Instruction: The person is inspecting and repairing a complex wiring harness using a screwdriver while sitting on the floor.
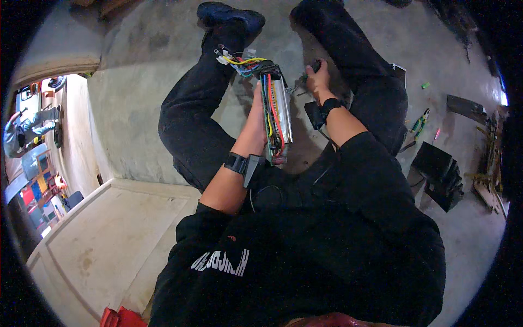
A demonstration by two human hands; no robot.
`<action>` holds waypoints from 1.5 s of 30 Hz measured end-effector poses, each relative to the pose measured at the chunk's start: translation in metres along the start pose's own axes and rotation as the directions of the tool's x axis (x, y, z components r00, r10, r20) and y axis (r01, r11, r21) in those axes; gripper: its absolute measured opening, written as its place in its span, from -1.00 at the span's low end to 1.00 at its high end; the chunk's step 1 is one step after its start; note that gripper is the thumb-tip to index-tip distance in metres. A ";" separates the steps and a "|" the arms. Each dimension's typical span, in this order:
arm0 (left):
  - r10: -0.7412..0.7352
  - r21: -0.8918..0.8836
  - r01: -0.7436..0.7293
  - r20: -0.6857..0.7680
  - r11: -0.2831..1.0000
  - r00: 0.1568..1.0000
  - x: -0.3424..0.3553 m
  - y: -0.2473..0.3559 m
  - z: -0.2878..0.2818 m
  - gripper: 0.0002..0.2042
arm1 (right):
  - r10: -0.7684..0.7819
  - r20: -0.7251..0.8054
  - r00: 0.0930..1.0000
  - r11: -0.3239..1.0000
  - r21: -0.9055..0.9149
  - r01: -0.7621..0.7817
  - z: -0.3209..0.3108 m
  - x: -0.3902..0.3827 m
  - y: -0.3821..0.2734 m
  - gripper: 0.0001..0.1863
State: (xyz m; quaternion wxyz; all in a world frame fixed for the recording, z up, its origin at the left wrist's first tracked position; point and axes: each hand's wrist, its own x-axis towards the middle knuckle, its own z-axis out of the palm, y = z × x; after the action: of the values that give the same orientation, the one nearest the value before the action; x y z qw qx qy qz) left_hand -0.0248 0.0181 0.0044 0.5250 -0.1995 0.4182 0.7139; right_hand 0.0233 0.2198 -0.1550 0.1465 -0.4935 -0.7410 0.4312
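Note:
My left hand (258,104) is wrapped round the side of an electronic controller (282,111), most of its fingers hidden behind it. The controller is a long silver metal case tilted upright between my legs. Its open side shows a circuit board, with thick red, blue and yellow wires along it. From its far end a bundle of thin coloured wires (238,61) with white connectors fans out to the left. Just right of it, my right hand (319,80) is closed round a small black object (315,66), too small to name. Beside its fingers a dark, rough-looking piece (297,85) reaches toward the controller.
On the concrete floor at right lie green-handled pliers (420,123), a pink stick-like piece (437,133), a small green piece (425,85) and dark panels (437,173). A pale wooden panel (114,229) stands left. Through an opening, another person (27,133) is at far left.

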 end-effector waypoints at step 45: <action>0.083 0.042 -0.093 0.195 0.995 0.977 -0.026 0.004 0.006 -0.30 | 0.039 0.344 0.938 0.653 0.702 -0.284 -0.168 -0.111 -0.168 -0.75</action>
State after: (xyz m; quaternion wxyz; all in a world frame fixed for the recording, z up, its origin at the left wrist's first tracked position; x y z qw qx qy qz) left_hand -0.0176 0.0077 0.0280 0.5356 -0.0974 0.3917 0.7417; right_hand 0.0823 0.1841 0.0979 0.1815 -0.3847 -0.4664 0.7756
